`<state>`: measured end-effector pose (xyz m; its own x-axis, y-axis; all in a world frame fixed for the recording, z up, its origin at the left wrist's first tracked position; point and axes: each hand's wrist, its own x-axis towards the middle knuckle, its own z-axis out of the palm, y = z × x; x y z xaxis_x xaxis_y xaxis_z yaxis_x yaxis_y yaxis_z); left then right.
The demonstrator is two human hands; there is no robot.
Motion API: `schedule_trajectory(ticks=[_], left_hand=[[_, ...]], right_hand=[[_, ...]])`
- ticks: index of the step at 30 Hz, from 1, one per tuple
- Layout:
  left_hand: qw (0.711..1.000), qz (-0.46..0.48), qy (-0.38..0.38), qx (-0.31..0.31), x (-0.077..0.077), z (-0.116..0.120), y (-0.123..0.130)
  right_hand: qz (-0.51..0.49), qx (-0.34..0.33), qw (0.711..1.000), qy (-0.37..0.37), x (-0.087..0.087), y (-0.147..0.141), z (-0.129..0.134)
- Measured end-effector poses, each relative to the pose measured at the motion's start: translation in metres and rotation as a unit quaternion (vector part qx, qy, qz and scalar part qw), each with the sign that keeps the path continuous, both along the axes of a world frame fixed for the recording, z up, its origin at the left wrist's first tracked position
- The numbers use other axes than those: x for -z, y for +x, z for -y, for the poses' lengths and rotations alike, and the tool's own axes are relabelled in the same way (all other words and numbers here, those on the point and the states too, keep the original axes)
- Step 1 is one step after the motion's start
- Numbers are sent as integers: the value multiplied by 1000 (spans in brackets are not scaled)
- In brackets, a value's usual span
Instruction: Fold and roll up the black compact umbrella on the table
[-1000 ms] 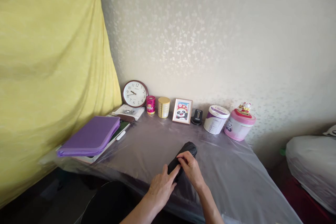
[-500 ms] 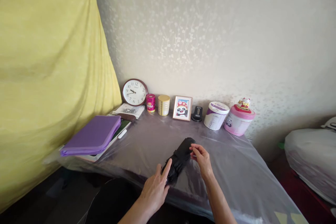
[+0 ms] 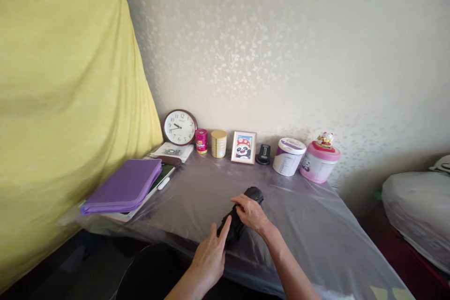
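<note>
A folded black umbrella (image 3: 253, 193) lies slantwise near the front of the table, its far end pointing up and to the right. My left hand (image 3: 210, 252) grips its near end, with the index finger stretched along the fabric and the thumb raised. Across the umbrella's middle reaches my right hand (image 3: 250, 212), its fingers bent and pinched together against the far left side. Whether a strap is between those fingertips is too small to tell. The near end of the umbrella is partly hidden by my left hand.
Along the wall stand a clock (image 3: 180, 127), a pink can (image 3: 201, 141), a yellow-lidded can (image 3: 218, 144), a panda picture frame (image 3: 243, 147), a black stand (image 3: 263, 154) and two tubs (image 3: 289, 157). A purple folder (image 3: 123, 185) rests at left beside the yellow curtain (image 3: 70, 103).
My right hand has moved left from the umbrella's right side across its top, with the fingers kept pinched. My left hand stays at the near end.
</note>
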<state>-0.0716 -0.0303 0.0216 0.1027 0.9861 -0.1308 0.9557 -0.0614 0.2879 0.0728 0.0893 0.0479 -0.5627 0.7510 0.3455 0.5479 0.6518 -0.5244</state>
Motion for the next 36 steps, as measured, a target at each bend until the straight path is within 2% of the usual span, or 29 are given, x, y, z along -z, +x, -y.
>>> schedule_trajectory(ticks=[3,6,9,12,15,18,21,27,31,36], left_hand=[[1000,7,0,-6,-1,-1,0],[1000,14,-1,-5,-4,-1,0],[1000,22,3,-3,-5,0,-1],[1000,22,3,-10,-5,1,-1],[999,30,5,-22,-4,1,0],[992,118,0,-48,-5,0,-1],[973,217,-27,-72,-8,-4,-3],[942,299,-108,-110,-7,-9,-5],[949,265,-90,-146,-13,-3,-5],[980,125,0,-157,-24,13,9]], right_hand=[[-65,17,998,-19,2,4,2],[-170,41,980,-92,5,17,9],[-235,45,958,-159,8,41,17],[-259,79,947,-171,16,72,21],[-248,184,934,-179,32,97,23],[-205,242,930,-184,50,112,25],[-174,254,938,-160,59,116,29],[-183,233,943,-151,57,116,33],[-196,214,946,-145,59,117,32],[-218,206,942,-151,60,118,32]])
